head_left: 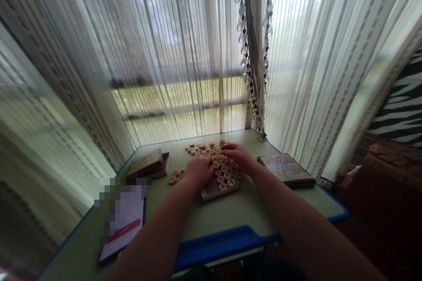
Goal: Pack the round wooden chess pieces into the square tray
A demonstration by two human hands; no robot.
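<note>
An open shallow box point(219, 193) lies at the middle of the table, with several round wooden pieces point(223, 178) set in rows in its right part. My left hand point(199, 170) rests over the box's left side, fingers bent down; whatever is under its fingertips is hidden. Beyond the box, my right hand point(238, 154) reaches in from the right to a spread of loose round pieces point(198, 149). Its fingers point left among them, and I cannot make out whether a piece is between them. A few more pieces point(173, 180) lie left of my left hand.
Another open box with a lid point(145, 162) leaning on it stands at the back left. A flat patterned box point(286, 169) lies at the right. A partly blurred tablet-like item point(125, 219) is at the left front. The green table point(194, 224) has a blue front tray point(220, 246); curtains hang behind.
</note>
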